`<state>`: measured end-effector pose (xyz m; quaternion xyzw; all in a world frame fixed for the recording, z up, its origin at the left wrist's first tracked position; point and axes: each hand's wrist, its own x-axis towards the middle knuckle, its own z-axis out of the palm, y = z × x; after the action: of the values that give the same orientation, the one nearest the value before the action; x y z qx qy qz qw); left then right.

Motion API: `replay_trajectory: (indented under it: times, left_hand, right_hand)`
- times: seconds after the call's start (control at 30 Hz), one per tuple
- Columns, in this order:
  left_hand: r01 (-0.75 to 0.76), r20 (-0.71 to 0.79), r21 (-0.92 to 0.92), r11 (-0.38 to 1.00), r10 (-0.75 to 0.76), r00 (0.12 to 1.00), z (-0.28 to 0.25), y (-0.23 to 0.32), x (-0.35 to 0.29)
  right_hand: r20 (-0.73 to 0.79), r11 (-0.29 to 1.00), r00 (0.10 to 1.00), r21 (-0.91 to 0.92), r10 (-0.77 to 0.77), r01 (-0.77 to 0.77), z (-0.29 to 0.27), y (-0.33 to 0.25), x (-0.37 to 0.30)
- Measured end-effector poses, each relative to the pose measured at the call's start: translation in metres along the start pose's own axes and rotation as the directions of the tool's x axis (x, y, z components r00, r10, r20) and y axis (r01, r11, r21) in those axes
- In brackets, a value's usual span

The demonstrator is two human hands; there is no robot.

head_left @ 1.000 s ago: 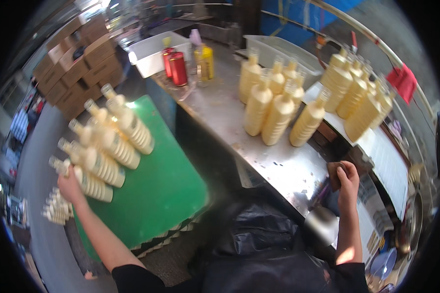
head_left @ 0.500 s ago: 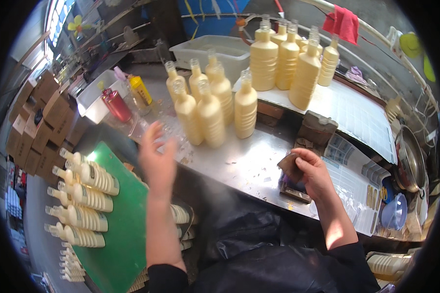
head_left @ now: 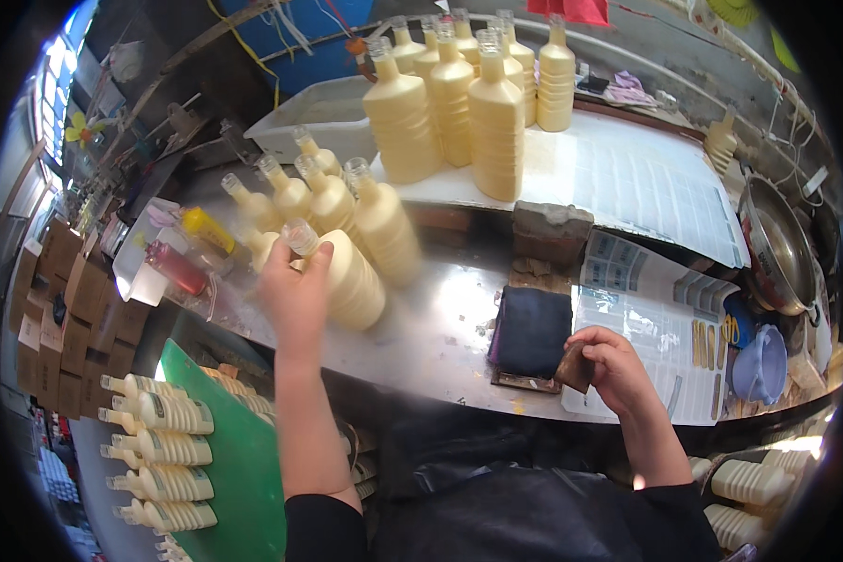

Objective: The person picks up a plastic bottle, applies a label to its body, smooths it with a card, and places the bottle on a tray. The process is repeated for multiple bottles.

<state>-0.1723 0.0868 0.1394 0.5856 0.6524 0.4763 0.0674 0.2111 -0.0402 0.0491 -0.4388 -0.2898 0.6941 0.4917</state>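
Note:
My left hand (head_left: 295, 300) is closed round the shoulder of a cream plastic bottle (head_left: 351, 286) with a clear threaded neck. That bottle leans to the left in front of a group of similar cream bottles (head_left: 384, 220) on the metal table; its base is slightly blurred. Pinched in my right hand (head_left: 623, 370) is a small flat brown piece (head_left: 573, 369), perhaps a scraper. It is just beside a folded dark cloth pad (head_left: 534, 330) on a small board. Under the right hand's edge lies a printed label sheet (head_left: 618, 314).
More cream bottles (head_left: 496, 140) stand on a raised white shelf (head_left: 571, 173). A brick (head_left: 551, 229) sits before it. At right are a metal pan (head_left: 779, 244) and purple basin (head_left: 761, 365). Red and yellow squeeze bottles (head_left: 206, 232) lie left. Labelled bottles (head_left: 173, 412) rest on a green board (head_left: 248, 487).
My left hand, empty before, has closed on a front bottle and tilted it. My right hand still holds the brown piece, and has moved off the dark pad. The view has shifted right.

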Motion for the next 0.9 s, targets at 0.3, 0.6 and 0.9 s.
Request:
replay_trajectory:
  times: [0.3, 0.6, 0.9]
  left_hand:
    - [0.502, 0.682, -0.662, 0.556, 0.171, 0.711, 0.078, 0.095, -0.005]
    - [0.327, 0.758, -0.457, 0.827, 0.17, 0.63, 0.17, 0.092, -0.088]
    - [0.567, 0.777, -0.49, 0.662, 0.038, 0.628, 0.165, 0.088, -0.104]
  right_hand:
    - [0.068, 0.77, 0.967, -0.593, -0.246, 0.238, 0.045, -0.031, 0.018]
    - [-0.147, 0.824, 0.975, -0.564, -0.165, 0.055, 0.006, -0.01, 0.038]
    - [-0.311, 0.576, 0.655, -0.782, -0.689, 0.235, -0.117, -0.102, 0.019]
